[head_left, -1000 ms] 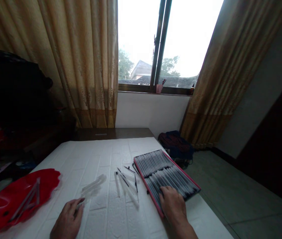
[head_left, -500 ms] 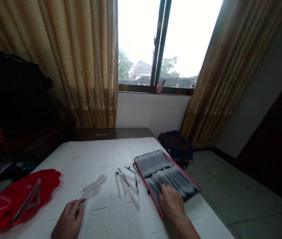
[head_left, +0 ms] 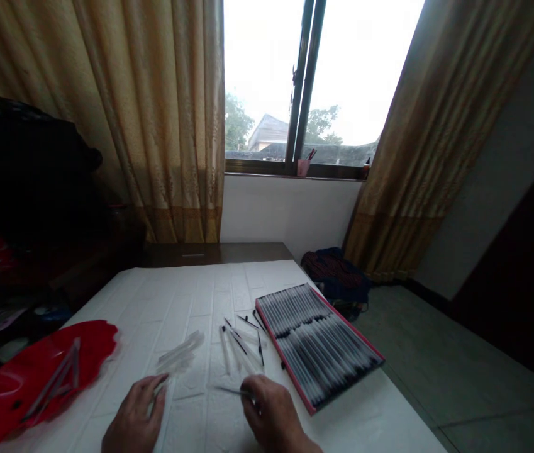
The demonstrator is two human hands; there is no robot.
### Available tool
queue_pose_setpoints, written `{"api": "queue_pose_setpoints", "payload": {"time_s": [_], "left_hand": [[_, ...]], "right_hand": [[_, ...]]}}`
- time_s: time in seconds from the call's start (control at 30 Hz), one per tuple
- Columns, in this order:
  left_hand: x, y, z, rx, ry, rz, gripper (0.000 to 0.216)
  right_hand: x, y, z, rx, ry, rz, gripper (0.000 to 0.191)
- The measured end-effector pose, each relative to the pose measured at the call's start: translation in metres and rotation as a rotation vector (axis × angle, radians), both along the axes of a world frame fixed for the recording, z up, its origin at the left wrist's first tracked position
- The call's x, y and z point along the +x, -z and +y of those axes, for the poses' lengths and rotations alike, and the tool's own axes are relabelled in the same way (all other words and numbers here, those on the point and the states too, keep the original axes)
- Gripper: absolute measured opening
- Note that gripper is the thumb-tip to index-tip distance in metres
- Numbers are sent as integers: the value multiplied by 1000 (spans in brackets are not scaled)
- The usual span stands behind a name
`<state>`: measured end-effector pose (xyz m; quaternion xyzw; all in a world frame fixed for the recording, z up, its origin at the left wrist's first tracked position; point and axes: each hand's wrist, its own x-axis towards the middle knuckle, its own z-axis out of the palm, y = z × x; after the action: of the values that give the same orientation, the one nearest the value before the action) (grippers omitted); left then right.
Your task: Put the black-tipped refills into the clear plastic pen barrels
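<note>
My right hand (head_left: 271,406) is over the table's near part, fingers pinched on a slim pen (head_left: 229,391) whose thin end points left. Toward the left, my left hand (head_left: 135,412) is closed, thumb against fingers, around something small and pale that I cannot make out. Just beyond it lie several clear plastic tubes (head_left: 180,352) in a loose pile. Between the hands and farther back are scattered pen parts (head_left: 241,345), clear barrels and dark thin pieces. A red-edged box (head_left: 294,377) to the right holds two rows of clear pens with dark ends.
A red scalloped plate (head_left: 99,336) with a few clear tubes in it sits at the table's left. White brick-patterned covering (head_left: 191,421) tops the table. Beyond the right edge, a dark cloth bundle (head_left: 335,277) rests low. A pink cup (head_left: 303,167) stands on the windowsill.
My right hand has left the box and moved left over the table, now with a pen in its fingers. My left hand has shifted only slightly.
</note>
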<state>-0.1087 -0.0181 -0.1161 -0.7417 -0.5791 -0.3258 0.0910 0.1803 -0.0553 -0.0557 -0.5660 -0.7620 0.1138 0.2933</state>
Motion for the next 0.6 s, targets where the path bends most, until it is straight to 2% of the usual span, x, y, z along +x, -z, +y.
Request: {"api": "queue_pose_setpoints", "payload": {"time_s": [0.1, 0.2, 0.27, 0.4, 0.5, 0.6], "left_hand": [[10, -7, -6, 98, 171, 106, 28], [24, -13, -9, 151, 373, 255, 37], [31, -15, -10, 145, 426, 257, 26], [34, -17, -9, 133, 363, 141, 25], [31, -17, -9, 183, 288, 84, 27], [30, -19, -10, 194, 258, 74, 28]], "right_hand": [[-16, 18, 2, -32, -97, 164, 23], [-24, 32, 7, -23, -159, 337, 20], [-24, 37, 11, -60, -165, 430, 16], [-15, 41, 19, -250, -89, 728, 18], [-3, 43, 25, -398, -7, 984, 34], [3, 43, 27, -455, 30, 1065, 47]]}}
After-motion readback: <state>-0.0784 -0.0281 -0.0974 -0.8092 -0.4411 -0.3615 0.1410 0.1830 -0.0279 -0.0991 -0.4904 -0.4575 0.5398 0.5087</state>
